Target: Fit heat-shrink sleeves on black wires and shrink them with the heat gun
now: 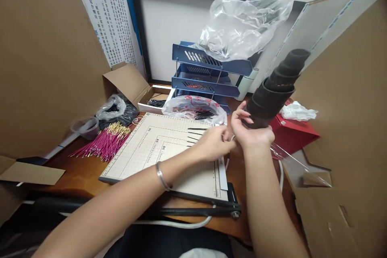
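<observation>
My right hand (253, 132) is bent back at the wrist, its fingers curled against the lower end of a black stepped tube (270, 94). The tube tilts up and to the right, its sections narrowing toward the top. My left hand (213, 143), with a silver bangle on the wrist, is over the right edge of a paper cutter board (136, 149). Its fingers are pinched together; what they hold, if anything, is hidden. Several short black strips (198, 129) lie on the board, partly covered by this hand.
Left of the board lies a heap of magenta sticks with gold ends (104, 143). Behind stand a white box (155, 98), a plastic bag holding black pieces (193, 107) and a blue tray rack (196, 68). A red box (294, 133) sits at right. The cutter's black arm (193, 211) lies in front.
</observation>
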Action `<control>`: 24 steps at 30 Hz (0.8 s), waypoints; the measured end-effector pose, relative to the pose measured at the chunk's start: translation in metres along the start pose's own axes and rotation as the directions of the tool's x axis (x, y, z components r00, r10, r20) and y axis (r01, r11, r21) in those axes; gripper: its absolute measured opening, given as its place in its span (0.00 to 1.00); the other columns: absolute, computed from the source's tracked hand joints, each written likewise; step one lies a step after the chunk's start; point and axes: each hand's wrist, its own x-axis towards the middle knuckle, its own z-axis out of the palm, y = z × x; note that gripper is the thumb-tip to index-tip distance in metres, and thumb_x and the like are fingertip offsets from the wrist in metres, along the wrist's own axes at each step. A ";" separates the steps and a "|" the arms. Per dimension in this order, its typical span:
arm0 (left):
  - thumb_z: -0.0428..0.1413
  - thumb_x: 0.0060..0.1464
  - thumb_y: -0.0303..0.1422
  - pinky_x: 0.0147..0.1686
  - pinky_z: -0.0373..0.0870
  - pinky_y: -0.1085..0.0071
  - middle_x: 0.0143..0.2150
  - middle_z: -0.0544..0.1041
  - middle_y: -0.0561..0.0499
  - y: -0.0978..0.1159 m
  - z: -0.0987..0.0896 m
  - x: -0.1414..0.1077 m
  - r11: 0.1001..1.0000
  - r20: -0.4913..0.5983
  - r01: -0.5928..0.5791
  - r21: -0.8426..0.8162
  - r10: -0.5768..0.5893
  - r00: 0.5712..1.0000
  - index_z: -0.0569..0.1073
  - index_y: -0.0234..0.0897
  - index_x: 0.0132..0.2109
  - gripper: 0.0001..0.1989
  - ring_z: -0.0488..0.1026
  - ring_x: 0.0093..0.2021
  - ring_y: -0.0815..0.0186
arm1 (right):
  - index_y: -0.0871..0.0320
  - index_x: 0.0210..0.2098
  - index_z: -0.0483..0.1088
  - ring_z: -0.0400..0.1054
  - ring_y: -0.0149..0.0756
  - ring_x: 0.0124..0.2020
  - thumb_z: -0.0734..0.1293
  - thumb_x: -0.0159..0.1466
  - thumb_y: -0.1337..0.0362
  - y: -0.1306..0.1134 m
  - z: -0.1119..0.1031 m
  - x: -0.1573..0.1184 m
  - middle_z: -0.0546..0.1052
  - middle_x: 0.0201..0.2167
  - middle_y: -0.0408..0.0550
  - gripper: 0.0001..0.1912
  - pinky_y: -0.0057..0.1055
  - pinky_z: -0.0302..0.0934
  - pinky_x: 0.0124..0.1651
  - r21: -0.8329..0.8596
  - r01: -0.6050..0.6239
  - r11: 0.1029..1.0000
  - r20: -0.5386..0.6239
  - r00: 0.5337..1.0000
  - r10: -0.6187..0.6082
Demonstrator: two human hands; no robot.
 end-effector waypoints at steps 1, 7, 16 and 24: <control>0.60 0.60 0.37 0.30 0.53 0.69 0.23 0.64 0.57 -0.007 -0.014 -0.005 0.996 -0.071 -0.011 0.094 0.018 0.997 0.57 0.38 0.25 0.22 0.58 0.26 0.69 | 0.56 0.40 0.67 0.59 0.27 0.22 0.34 0.71 0.44 -0.002 -0.003 0.003 0.75 0.37 0.53 0.38 0.22 0.54 0.16 0.009 0.003 1.000 -0.018 1.000 -0.003; 0.59 0.61 0.35 0.32 0.55 0.68 0.26 0.70 0.54 -0.060 -0.081 -0.005 0.895 -0.166 0.036 0.445 0.043 0.985 0.62 0.38 0.27 0.17 0.63 0.28 0.66 | 0.57 0.40 0.68 0.65 0.27 0.23 0.34 0.71 0.41 -0.011 -0.018 0.017 0.75 0.37 0.53 0.40 0.18 0.50 0.14 0.071 -0.005 0.997 -0.113 0.994 0.013; 0.58 0.63 0.38 0.54 0.66 0.57 0.47 0.81 0.46 -0.088 -0.083 0.008 0.829 0.000 -0.004 0.559 0.004 1.000 0.81 0.39 0.41 0.10 0.73 0.51 0.54 | 0.54 0.40 0.67 0.75 0.31 0.30 0.34 0.71 0.43 -0.008 -0.031 0.028 0.75 0.34 0.50 0.38 0.19 0.47 0.13 -0.069 0.027 0.997 -0.182 0.982 -0.039; 0.60 0.59 0.33 0.47 0.66 0.62 0.40 0.82 0.48 -0.090 -0.091 0.008 0.876 0.035 -0.003 0.482 -0.015 0.999 0.82 0.37 0.38 0.06 0.73 0.43 0.59 | 0.55 0.37 0.67 0.73 0.29 0.29 0.34 0.72 0.47 -0.016 -0.046 0.035 0.76 0.31 0.51 0.37 0.18 0.45 0.15 -0.140 0.015 0.990 -0.152 0.988 -0.036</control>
